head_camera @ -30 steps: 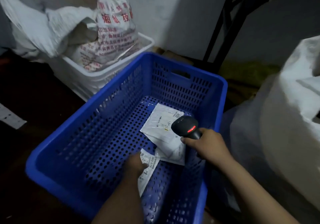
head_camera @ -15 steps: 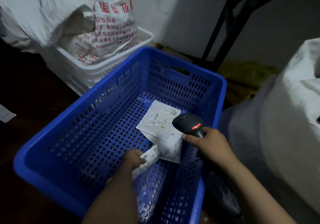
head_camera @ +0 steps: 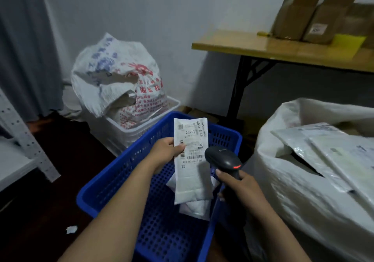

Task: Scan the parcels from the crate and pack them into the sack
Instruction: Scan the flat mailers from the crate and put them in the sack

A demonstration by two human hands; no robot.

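Note:
My left hand (head_camera: 166, 150) pinches a long white parcel (head_camera: 191, 160) by its left edge and holds it upright above the blue crate (head_camera: 129, 166), label facing me. My right hand (head_camera: 238, 185) grips a black barcode scanner (head_camera: 222, 158) with a red light, its head right beside the parcel's lower barcodes. Another white parcel (head_camera: 195, 208) lies on the crate floor, partly hidden behind the held one. The big white sack (head_camera: 303, 191) stands to the right, open, with flat white parcels (head_camera: 334, 154) showing in its mouth.
A white crate (head_camera: 141, 130) holding printed woven bags (head_camera: 119, 77) stands behind the blue crate. A wooden folding table (head_camera: 283, 49) with cardboard boxes (head_camera: 315, 17) is at the back right. A grey metal shelf (head_camera: 24, 140) is at the left. A paper scrap (head_camera: 71, 229) lies on the dark floor.
My left hand has lifted the long parcel out of the crate and turned it upright. My right hand brought the scanner up beside it. My view rose toward the table and sack.

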